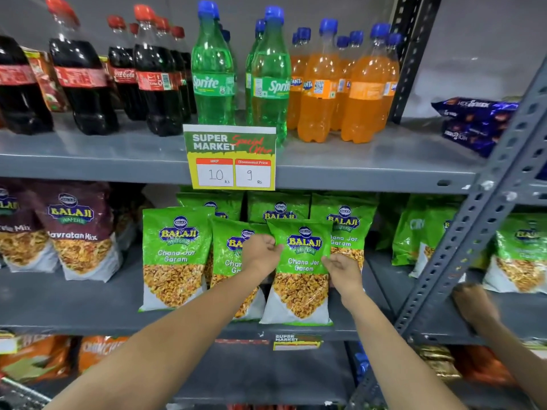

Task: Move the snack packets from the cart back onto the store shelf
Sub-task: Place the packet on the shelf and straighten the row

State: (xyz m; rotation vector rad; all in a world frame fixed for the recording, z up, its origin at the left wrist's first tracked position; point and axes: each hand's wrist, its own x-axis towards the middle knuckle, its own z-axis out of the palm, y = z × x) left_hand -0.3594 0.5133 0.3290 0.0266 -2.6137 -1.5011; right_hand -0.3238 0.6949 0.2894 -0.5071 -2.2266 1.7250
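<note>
A green Balaji "Chana Jor Garam" snack packet (300, 279) stands upright at the front of the middle shelf (88, 309). My left hand (260, 253) grips its upper left edge and my right hand (343, 272) grips its right edge. Several more green packets (174, 255) of the same kind stand beside and behind it. The cart shows only as a sliver of metal wire (17, 392) at the bottom left corner.
Maroon Navratan Mix packets (77, 232) stand at the left of the same shelf. Soda bottles (213, 69) and a price sign (231, 158) are on the shelf above. A slotted grey upright (473, 226) stands to the right, with another person's hand (473, 303) beyond it.
</note>
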